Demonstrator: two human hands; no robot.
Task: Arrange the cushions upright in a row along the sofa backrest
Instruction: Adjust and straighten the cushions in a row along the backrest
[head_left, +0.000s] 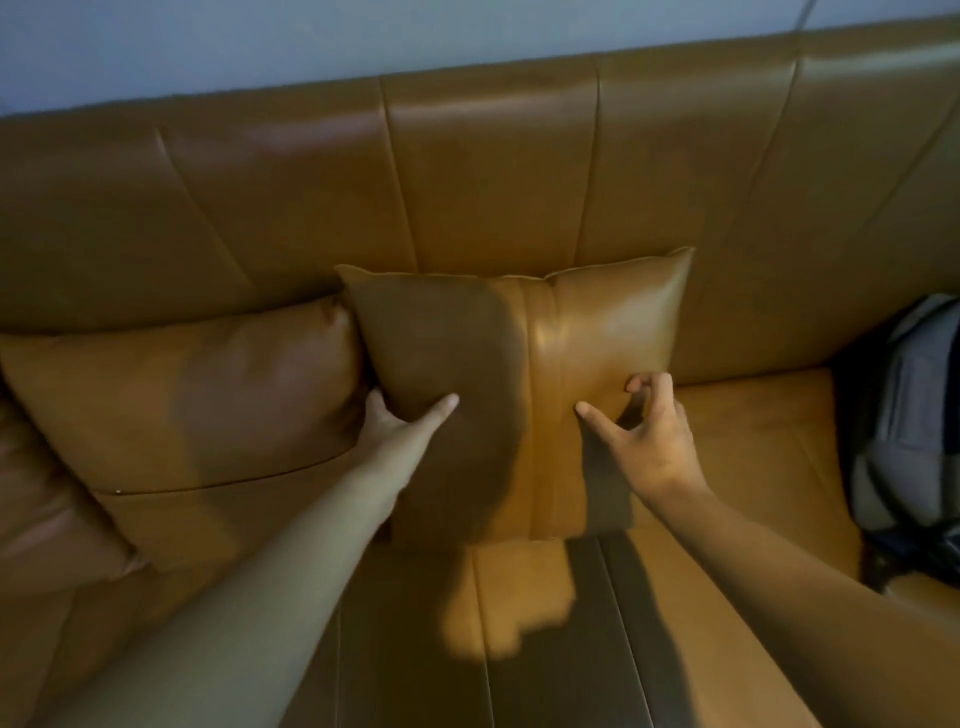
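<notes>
A tan leather cushion (519, 364) stands upright against the sofa backrest (493, 171) in the middle. My left hand (400, 421) grips its left edge, thumb on the front and fingers hidden behind. My right hand (644, 431) hovers at the cushion's lower right with fingers spread, touching or nearly touching it. A second, wider tan cushion (182, 405) leans against the backrest just to the left, touching the first. At the far left edge another cushion (47, 519) is partly in view.
A grey and black backpack (909, 426) lies on the seat at the far right. The sofa seat (753, 467) stretches between it and the middle cushion. A pale wall (311, 36) rises behind the sofa.
</notes>
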